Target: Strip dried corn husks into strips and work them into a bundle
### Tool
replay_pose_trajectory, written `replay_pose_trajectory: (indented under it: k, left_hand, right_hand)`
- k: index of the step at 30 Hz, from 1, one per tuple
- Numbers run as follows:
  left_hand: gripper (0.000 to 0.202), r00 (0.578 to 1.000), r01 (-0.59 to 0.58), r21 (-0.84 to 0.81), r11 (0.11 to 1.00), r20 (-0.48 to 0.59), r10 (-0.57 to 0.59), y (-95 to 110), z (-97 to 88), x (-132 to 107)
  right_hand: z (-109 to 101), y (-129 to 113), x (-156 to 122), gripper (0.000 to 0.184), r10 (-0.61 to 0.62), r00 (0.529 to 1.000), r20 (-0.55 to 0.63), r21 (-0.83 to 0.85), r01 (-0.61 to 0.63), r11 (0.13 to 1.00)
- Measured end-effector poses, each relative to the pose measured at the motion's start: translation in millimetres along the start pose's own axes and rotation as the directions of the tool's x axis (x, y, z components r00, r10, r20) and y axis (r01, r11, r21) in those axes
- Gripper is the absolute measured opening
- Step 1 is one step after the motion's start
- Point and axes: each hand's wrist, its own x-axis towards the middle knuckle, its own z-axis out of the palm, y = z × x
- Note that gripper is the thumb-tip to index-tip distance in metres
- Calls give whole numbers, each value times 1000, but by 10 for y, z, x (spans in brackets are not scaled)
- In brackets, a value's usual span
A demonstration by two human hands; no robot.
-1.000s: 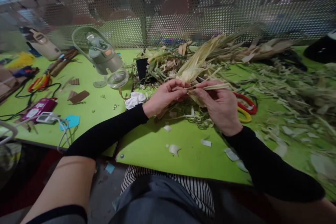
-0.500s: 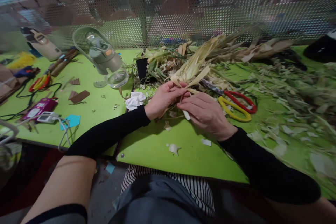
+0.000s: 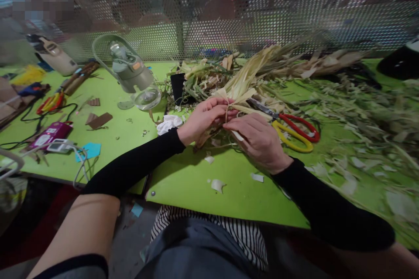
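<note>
My left hand is closed round the base of a bundle of pale dried husk leaves that fans up and away from me. Just to its right, my right hand pinches a thin husk strip pulled against the bundle's base, knuckles up. Both hands meet over the green table. Red and yellow handled scissors lie on the table just beyond my right hand.
Husk scraps cover the table's right side. A clear bottle with a green lid, a crumpled white tissue, a pink device with cables, cardboard bits and another pair of scissors lie left. A perforated metal screen backs the table.
My right hand dropped from level with the bundle to below its base, drawing the strip down and toward me. The scissors, earlier partly hidden by that hand, now show fully.
</note>
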Motion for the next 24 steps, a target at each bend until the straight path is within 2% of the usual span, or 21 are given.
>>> replay_pose_trajectory:
  k: [3, 6, 10, 13, 18, 24]
  left_hand:
    - [18, 1000, -24, 14, 1000, 20, 24, 1, -23, 21]
    - [11, 997, -59, 64, 996, 45, 57, -35, -58, 41]
    - [12, 993, -80, 130, 988, 94, 68, -77, -92, 51]
    - [11, 990, -91, 168, 982, 124, 71, -78, -86, 31]
    - [14, 984, -130, 243, 961, 153, 94, -71, -67, -6]
    - [17, 978, -150, 198, 969, 173, 116, -99, -87, 17]
  right_hand:
    - [-42, 11, 20, 16, -3, 1000, -28, -2, 3, 1000]
    - [-97, -13, 42, 16, 78, 996, -37, -11, -78, 997]
    - [-119, -22, 60, 15, 148, 974, -169, 0, -150, 989]
    - [-97, 5, 60, 10, 259, 940, -223, 29, -259, 965]
    - [-76, 42, 39, 7, 453, 875, -170, 103, -441, 892]
    - [-24, 65, 12, 21, 550, 828, -110, 244, -513, 823]
